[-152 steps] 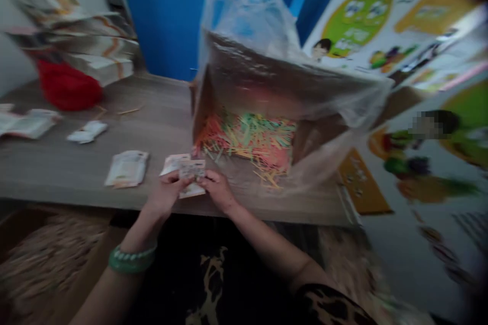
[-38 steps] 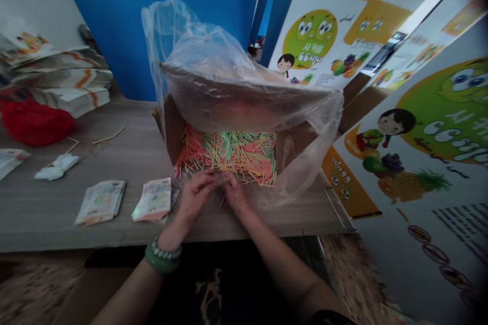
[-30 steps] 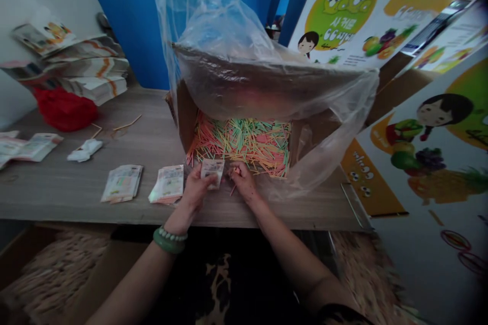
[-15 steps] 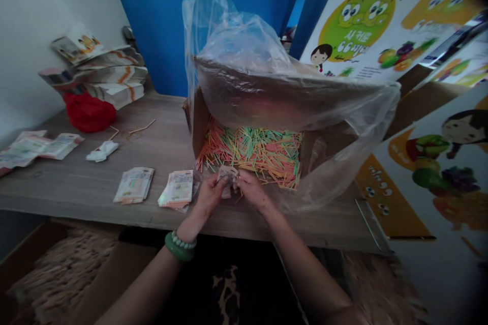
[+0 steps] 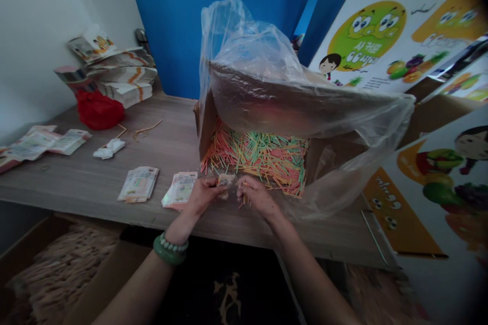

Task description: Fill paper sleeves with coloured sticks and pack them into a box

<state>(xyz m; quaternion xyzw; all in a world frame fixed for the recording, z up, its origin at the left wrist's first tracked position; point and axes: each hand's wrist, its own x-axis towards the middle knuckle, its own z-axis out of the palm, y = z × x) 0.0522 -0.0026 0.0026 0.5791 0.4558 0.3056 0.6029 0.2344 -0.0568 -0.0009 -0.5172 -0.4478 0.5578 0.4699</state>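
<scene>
My left hand (image 5: 206, 194) is closed on a small clear printed packet (image 5: 225, 182), held over the table's front part. Just to its right, my right hand (image 5: 254, 194) has its fingers curled round several thin coloured sticks (image 5: 244, 199), whose ends poke out below. A small gap parts the two hands. Behind them, a tipped cardboard box (image 5: 206, 126) lined with clear plastic opens toward me. Loose pink, green, yellow and orange sticks (image 5: 263, 154) fill its lower side. Left of my left hand lies a stack of printed packets (image 5: 180, 188).
Another packet stack (image 5: 139, 183) lies farther left, and more packets (image 5: 70, 141) sit at the table's left. A crumpled white tissue (image 5: 109, 149), a red bag (image 5: 99, 110) and piled flat cartons (image 5: 127, 81) are behind. Printed cartons (image 5: 366, 40) stand right. A box of packets (image 5: 64, 269) is below.
My hands have moved apart, the left keeping the packet and the right now holding sticks clear of it. The whole view has shifted slightly.
</scene>
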